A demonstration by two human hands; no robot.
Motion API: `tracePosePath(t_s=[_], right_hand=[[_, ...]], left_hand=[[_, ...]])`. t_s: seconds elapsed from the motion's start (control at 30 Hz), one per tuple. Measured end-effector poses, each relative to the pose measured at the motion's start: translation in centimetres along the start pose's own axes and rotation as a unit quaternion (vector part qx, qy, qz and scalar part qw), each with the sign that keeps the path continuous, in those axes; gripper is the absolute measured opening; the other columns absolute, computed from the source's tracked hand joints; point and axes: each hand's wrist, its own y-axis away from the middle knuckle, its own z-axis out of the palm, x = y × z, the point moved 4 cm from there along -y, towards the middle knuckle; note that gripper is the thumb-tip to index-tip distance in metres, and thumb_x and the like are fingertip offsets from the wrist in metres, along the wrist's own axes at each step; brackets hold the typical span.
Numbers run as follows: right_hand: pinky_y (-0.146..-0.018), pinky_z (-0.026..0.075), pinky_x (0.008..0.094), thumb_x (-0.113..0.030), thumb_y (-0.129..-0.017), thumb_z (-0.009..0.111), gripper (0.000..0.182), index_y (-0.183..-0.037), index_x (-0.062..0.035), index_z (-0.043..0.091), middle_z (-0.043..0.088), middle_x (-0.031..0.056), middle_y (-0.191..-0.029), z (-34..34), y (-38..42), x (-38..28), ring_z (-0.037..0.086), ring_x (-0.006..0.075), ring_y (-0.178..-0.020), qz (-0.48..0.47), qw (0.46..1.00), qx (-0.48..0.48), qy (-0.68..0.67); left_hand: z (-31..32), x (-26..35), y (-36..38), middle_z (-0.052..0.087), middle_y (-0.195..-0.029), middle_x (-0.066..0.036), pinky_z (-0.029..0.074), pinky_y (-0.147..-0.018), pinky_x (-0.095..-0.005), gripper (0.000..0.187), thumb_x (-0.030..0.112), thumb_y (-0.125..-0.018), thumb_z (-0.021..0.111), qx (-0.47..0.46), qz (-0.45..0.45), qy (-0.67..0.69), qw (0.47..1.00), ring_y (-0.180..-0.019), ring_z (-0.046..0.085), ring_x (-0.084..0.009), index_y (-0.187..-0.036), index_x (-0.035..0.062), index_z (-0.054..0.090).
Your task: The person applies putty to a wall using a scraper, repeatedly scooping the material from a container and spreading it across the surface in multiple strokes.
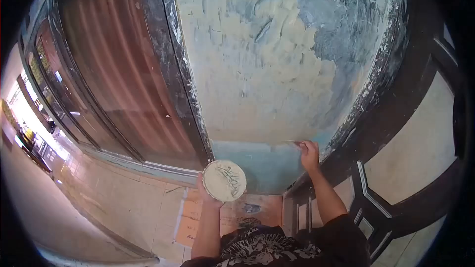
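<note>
My left hand (210, 199) is wrapped round the side of a round tub of putty (224, 180), whose cream surface shows rough grooves. In my right hand (309, 155), the fingers pinch a small putty knife (297, 142), its thin tip pointing left, close to the wall. Behind both hands rises the wall panel (242, 89), smeared with cream putty over worn blue-green paint. Its lower strip (257, 160) is plain blue-green, and the putty's lower edge lies level with the knife.
To the left stands a dark-framed window (114, 69) with a reddish-brown curtain behind it. A dark panelled door (381, 148) is on the right. Flattened cardboard (188, 222) lies on the tiled floor (133, 207) below. Paint flakes off both side frames.
</note>
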Motion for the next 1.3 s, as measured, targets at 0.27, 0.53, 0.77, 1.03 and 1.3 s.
tracePosePath(t_s=[0.27, 0.53, 0.77, 1.03, 1.3], right_hand=[[-0.084, 0.049, 0.0426, -0.005, -0.093, 0.062, 0.014, -0.103, 0.0008, 0.070, 0.071, 0.0157, -0.099, 0.5, -0.9, -1.3, 0.060, 0.0378, -0.093, 0.018, 0.999, 0.027, 0.027], [-0.085, 0.046, 0.0477, -0.012, -0.092, 0.065, 0.014, -0.101, -0.0047, 0.072, 0.072, 0.0113, -0.098, 1.2, 1.0, 0.2, 0.060, 0.0356, -0.094, -0.033, 0.998, -0.009, 0.054], [-0.085, 0.044, 0.0490, -0.014, -0.092, 0.065, 0.013, -0.097, -0.0066, 0.074, 0.073, 0.0108, -0.095, 0.5, -1.0, -0.9, 0.061, 0.0359, -0.094, 0.027, 0.997, 0.054, 0.057], [-0.083, 0.044, 0.0480, -0.017, -0.092, 0.067, 0.013, -0.095, -0.0051, 0.072, 0.073, 0.0104, -0.095, 1.7, 0.8, -0.2, 0.062, 0.0357, -0.094, -0.019, 0.999, -0.003, 0.038], [-0.082, 0.050, 0.0450, -0.010, -0.092, 0.067, 0.014, -0.102, -0.0007, 0.071, 0.071, 0.0160, -0.096, -2.3, -3.7, -4.4, 0.063, 0.0371, -0.091, -0.027, 0.999, 0.022, -0.003]], left_hand=[[0.0, -1.1, -1.1, 0.050, -0.149, -0.019, 0.044, -0.099, -0.0733, 0.081, 0.069, -0.096, 0.034, 0.018, -0.055, 0.134, 0.989, -0.131, 0.051, -0.0458, -0.150, 0.0101, 0.044], [1.3, -0.7, -0.5, 0.054, -0.144, -0.017, 0.047, -0.106, -0.0571, 0.079, 0.066, -0.096, 0.035, -0.009, -0.055, 0.091, 0.994, -0.128, 0.055, -0.0391, -0.146, 0.0069, 0.048], [-0.4, -1.0, -0.6, 0.055, -0.144, -0.016, 0.047, -0.106, -0.0580, 0.079, 0.066, -0.096, 0.036, 0.017, -0.049, 0.084, 0.995, -0.131, 0.053, -0.0377, -0.147, 0.0070, 0.048], [0.0, -0.4, 0.7, 0.050, -0.148, -0.018, 0.044, -0.101, -0.0709, 0.084, 0.071, -0.094, 0.034, 0.036, -0.064, 0.190, 0.979, -0.130, 0.052, -0.0440, -0.149, 0.0089, 0.045], [3.7, -0.4, 1.4, 0.052, -0.147, -0.017, 0.045, -0.106, -0.0626, 0.084, 0.071, -0.094, 0.033, -0.016, -0.033, 0.092, 0.995, -0.130, 0.053, -0.0407, -0.148, 0.0082, 0.046]])
